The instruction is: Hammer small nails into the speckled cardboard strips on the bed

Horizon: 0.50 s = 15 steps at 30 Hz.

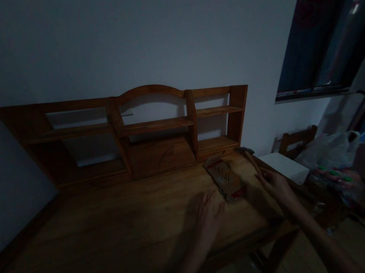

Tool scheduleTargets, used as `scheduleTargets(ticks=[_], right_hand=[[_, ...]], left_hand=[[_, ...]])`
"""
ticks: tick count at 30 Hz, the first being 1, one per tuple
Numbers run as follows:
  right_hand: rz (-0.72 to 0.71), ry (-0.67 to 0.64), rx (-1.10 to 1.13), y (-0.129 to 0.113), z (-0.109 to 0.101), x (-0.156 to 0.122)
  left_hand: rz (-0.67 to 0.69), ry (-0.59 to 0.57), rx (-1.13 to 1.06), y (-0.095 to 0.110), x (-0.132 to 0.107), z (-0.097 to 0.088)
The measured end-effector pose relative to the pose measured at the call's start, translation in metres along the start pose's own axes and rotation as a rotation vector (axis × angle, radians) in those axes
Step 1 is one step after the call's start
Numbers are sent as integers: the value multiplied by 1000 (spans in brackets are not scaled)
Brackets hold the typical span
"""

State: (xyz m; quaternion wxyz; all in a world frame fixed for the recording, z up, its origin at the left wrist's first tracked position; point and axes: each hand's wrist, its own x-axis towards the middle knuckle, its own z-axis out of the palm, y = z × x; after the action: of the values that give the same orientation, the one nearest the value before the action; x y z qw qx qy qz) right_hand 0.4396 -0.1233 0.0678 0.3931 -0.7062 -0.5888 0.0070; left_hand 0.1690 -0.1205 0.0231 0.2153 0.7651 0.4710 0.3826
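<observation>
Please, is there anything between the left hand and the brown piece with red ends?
Nothing visible stands between the left hand and the brown piece; the right hand holds the hammer to its right.

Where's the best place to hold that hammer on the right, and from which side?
Probably the near end of the wooden handle, coming from the person's near right side. The hammer is long and slim, its grey head at the far end, its handle slanting back toward the person. The right hand grips it there.
</observation>
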Motion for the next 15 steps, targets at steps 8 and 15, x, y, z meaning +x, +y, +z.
scheduleTargets(ticks=[8,15], right_hand=[[-45,-236,-233,6,63,39],[-56,-335,-412,10,77,46]], left_hand=[[-98,142,31,-51,-74,-54],[-171,200,7,-50,-73,-67]])
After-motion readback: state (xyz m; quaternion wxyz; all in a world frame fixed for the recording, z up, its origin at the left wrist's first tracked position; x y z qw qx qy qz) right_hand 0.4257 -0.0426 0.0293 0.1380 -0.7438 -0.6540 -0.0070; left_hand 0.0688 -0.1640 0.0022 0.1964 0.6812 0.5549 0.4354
